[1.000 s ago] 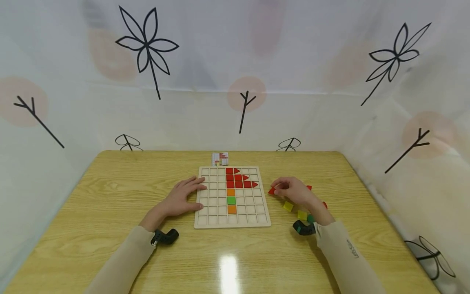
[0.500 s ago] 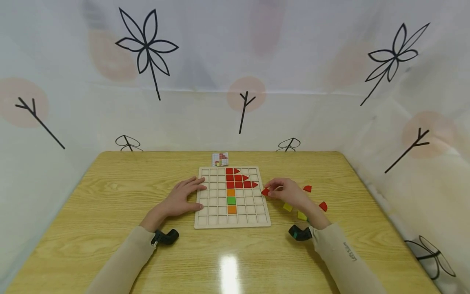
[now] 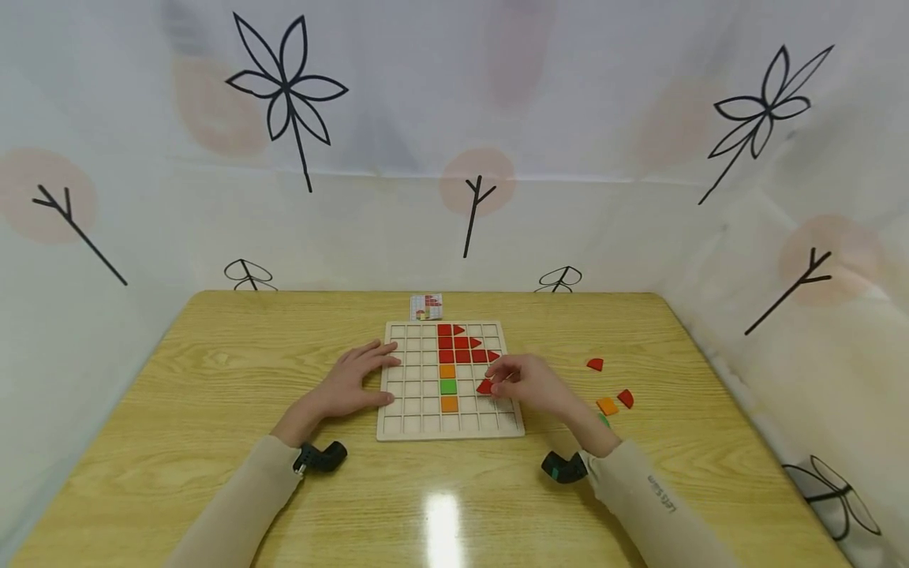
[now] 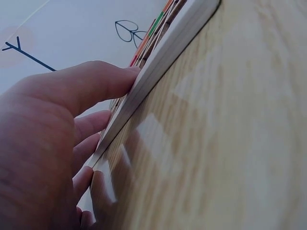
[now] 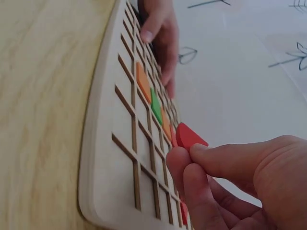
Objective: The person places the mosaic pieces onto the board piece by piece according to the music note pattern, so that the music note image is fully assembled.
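Your right hand [image 3: 525, 383] pinches a red piece [image 3: 484, 387] above the board [image 3: 413, 424]
Part of it is hidden; your left hand [image 3: 345, 384], fingers spread, touches the board's edge; a green piece [image 3: 604, 420] is partly covered

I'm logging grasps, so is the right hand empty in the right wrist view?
No, the right hand pinches a red tile over the wooden grid board.
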Available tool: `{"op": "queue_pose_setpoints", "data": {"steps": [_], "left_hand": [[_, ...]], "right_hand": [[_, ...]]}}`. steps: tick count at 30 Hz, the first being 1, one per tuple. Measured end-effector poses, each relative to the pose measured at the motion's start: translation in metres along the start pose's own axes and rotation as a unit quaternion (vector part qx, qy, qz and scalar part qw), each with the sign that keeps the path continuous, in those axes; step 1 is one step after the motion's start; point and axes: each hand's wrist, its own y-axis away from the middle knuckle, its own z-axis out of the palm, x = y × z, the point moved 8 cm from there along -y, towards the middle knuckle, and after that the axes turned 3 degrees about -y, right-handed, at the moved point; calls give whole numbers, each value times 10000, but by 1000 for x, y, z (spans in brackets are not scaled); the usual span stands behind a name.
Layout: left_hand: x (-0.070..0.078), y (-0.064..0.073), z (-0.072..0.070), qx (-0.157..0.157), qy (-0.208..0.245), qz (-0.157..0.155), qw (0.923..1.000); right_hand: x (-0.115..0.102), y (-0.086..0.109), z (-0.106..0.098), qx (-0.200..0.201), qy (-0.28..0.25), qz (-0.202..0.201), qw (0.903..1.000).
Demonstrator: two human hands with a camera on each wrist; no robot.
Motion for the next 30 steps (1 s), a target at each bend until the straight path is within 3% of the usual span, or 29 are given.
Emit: {"op": "queue_pose_setpoints", "data": {"steps": [17, 24, 30], "left_hand": [[0, -1, 0, 0, -51, 26, 10000], [0, -2, 0, 38, -56, 71, 10000], [0, -1, 0, 15, -64, 19, 10000]], "right_hand": [[-16, -1, 49, -670, 207, -272, 9972], [-27, 1, 58, -704, 474, -673, 9941], [-29, 2, 62, -652, 725, -714, 9927]]}}
